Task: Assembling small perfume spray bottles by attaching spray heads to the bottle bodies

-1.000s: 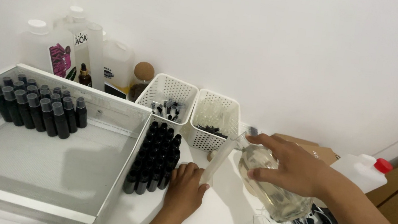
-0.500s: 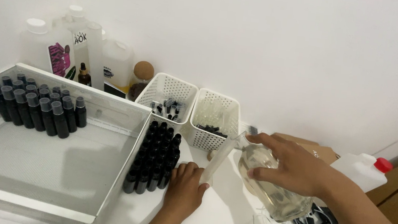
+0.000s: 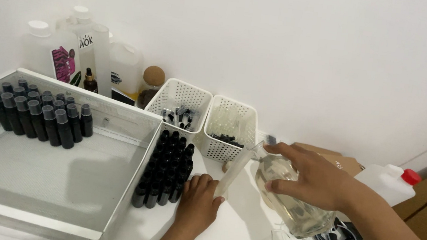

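Two hands meet at the lower middle of the frame. Her right hand [image 3: 310, 178] grips a clear glass bottle [image 3: 295, 203] tilted leftward, fingers spread and wrapped over its shoulder, its neck feeding a pale funnel [image 3: 236, 167] whose long axis slants down-left. That tip ends at the left hand [image 3: 200, 199], fingers curled together around something small I cannot make out, just beside the block of small black bottles [image 3: 164, 168]. Left hand is nearer the block; right hand carries the weight. Upper left, a metal tray [image 3: 55, 171] holds capped bottles [image 3: 40, 112]; two white baskets [image 3: 206, 116] stand behind.
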